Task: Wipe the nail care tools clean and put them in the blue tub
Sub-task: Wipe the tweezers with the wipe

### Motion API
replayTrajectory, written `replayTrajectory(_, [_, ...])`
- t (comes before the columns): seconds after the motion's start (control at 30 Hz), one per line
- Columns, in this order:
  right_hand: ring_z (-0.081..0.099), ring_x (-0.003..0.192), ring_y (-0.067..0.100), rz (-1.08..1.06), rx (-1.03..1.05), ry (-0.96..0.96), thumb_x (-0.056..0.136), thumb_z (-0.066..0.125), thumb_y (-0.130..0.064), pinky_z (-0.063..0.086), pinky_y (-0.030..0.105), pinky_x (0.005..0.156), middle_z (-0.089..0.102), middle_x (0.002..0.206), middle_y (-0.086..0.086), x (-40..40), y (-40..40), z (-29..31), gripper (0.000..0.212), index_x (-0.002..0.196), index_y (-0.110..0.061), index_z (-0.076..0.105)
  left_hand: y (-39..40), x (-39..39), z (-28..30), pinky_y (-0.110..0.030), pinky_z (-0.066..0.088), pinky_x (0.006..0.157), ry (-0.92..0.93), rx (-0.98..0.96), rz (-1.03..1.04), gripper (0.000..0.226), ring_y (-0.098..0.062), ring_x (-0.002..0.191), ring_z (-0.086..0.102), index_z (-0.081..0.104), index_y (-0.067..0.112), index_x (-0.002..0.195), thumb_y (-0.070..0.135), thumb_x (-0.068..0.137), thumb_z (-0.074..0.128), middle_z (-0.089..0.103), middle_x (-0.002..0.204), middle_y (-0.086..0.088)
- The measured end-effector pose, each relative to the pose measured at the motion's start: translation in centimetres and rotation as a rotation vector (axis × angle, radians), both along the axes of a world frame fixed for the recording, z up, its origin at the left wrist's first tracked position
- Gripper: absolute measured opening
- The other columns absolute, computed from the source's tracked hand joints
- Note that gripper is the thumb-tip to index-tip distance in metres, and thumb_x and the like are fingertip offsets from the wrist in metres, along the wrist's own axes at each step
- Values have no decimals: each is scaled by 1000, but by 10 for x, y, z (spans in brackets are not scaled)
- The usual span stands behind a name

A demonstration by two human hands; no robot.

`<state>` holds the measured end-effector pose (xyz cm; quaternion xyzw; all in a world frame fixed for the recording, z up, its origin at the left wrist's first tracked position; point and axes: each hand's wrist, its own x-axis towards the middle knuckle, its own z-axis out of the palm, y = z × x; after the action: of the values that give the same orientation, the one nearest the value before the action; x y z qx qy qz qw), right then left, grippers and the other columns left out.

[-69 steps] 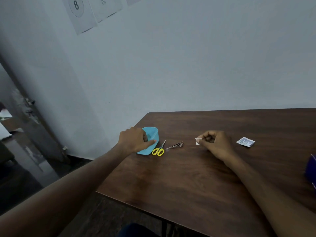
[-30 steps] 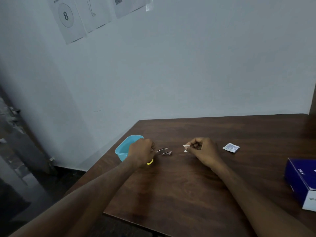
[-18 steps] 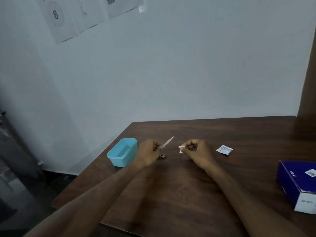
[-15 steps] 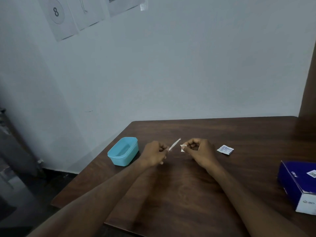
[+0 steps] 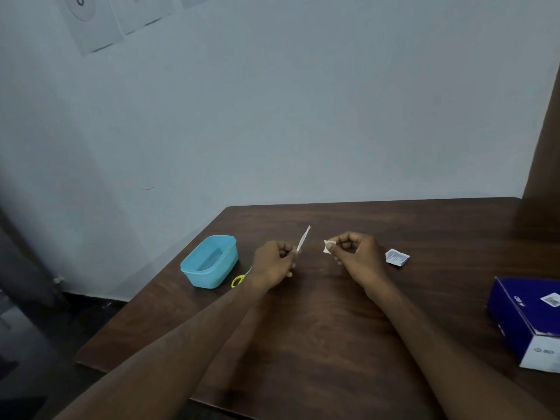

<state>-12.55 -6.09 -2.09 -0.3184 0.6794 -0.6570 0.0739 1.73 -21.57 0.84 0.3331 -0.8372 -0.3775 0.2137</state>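
A dark wooden bench (image 5: 318,344) stands against a pale wall (image 5: 303,101), which carries a few paper sheets (image 5: 91,22) at its upper left. At the bench's right edge lies a dark blue box (image 5: 527,319) with a white end face. Near the bench's left corner sits the blue tub (image 5: 209,261), upright and open at the top; nothing can be made out inside it.

Both forearms reach in from below. The left hand (image 5: 274,262) is curled into a loose fist, its fingers pinching the lower end of a thin pale nail tool (image 5: 303,242), which points up and slightly right, clear of the bench. The right hand (image 5: 353,256) is also curled, thumb and fingers pinching a small white wipe (image 5: 328,247) that pokes out toward the tool. The wipe and the tool are near each other but apart.

Just beside the tub, partly hidden under the left wrist, lie scissors (image 5: 239,280) with yellow handles. To the right of the right hand a small white sachet (image 5: 397,257) lies flat on the bench.
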Motion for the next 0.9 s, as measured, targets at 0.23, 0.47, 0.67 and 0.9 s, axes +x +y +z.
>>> replayTrajectory(0.23, [67,66,12,32,-174,-231,95,80,-14,59,32,68,76,76,3,-11,0,-3,4,96,-11,79,28,-43,-7,-19,57,57,195,133,-179,12,-5,61,69,77,7,106,16,105,68,77,86,-5])
replayTrajectory(0.47, [65,59,6,-15,-215,-269,94,81,-9,55,20,61,79,73,3,-27,1,-3,6,95,-6,76,16,-66,-20,-20,54,58,226,-55,-347,12,-7,63,70,80,16,101,24,103,72,82,87,4])
replayTrajectory(0.67, [64,62,13,-65,-156,-282,86,89,-20,56,25,63,79,76,10,-31,-5,-5,21,97,-8,75,11,-68,-24,-25,54,64,293,-35,-412,14,-6,60,66,79,22,91,26,102,73,77,78,9])
replayTrajectory(0.9, [57,58,13,-81,-92,-234,96,80,-29,52,31,65,72,71,6,-36,-11,-8,15,89,-15,80,4,-72,-30,-21,55,70,309,-112,-462,10,-3,75,72,81,28,95,24,100,74,79,84,16])
